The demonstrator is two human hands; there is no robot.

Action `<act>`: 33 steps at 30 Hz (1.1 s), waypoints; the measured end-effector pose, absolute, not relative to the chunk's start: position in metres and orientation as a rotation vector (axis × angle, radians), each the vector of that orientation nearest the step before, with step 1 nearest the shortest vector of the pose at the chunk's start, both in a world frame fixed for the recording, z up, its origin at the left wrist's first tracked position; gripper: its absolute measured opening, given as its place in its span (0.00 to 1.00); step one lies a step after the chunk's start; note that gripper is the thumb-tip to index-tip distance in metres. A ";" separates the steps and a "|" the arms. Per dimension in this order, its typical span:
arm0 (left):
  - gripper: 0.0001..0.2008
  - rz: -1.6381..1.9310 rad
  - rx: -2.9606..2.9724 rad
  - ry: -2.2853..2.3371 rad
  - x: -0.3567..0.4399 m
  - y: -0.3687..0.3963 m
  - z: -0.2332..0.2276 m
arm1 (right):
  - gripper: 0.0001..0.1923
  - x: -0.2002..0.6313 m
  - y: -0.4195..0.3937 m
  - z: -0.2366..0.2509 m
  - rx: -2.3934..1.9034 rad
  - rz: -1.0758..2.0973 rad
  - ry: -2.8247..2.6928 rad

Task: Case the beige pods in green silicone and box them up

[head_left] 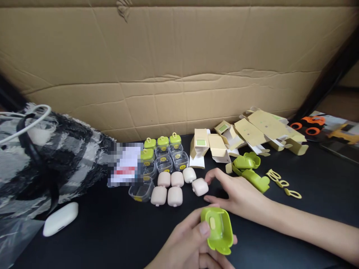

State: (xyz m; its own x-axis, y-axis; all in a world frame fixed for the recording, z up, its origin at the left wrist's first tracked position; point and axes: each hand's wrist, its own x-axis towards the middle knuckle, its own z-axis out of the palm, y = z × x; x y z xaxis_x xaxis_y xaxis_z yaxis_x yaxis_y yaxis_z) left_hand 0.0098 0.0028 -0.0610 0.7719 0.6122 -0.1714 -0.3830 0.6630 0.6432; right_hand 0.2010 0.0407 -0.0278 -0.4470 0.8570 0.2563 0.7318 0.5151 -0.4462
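Observation:
My left hand point(193, 239) grips a hollow lime-green cover point(224, 228), with its open side facing up and the thumb pressed on its edge. My right hand point(232, 190) reaches over the table with index finger and thumb spread. The index fingertip is right at the edge of a small pale pink rounded case point(200, 187); whether it touches cannot be made out. Several similar pink cases point(175, 196) and one whiter case point(189, 175) sit to its left. Beyond my right hand lie more green covers point(255, 180) and several pale yellow loops point(280, 183).
Clear plastic cups point(164, 163), some beside green lids with loops point(162, 141), stand behind the cases. Opened cardboard boxes point(200, 144) lie at the back right, near an orange toy vehicle point(311, 123). A white earbud case point(61, 219) and fringed cloth point(75, 149) are at left.

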 end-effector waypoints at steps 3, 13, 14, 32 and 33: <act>0.21 0.546 0.652 0.439 0.005 0.002 -0.047 | 0.19 0.198 0.041 -0.026 -1.316 0.422 -2.280; 0.27 0.538 0.736 0.511 0.001 -0.009 -0.043 | 0.16 0.189 0.046 -0.027 -1.291 0.510 -2.112; 0.27 0.533 0.711 0.503 0.001 -0.007 -0.044 | 0.16 0.192 0.046 -0.024 -1.260 0.535 -2.095; 0.19 0.711 0.534 0.494 0.009 -0.003 -0.041 | 0.13 0.216 0.011 0.010 -0.691 0.137 -2.428; 0.19 0.703 0.543 0.513 0.009 -0.003 -0.042 | 0.13 0.216 0.011 0.007 -0.706 0.131 -2.424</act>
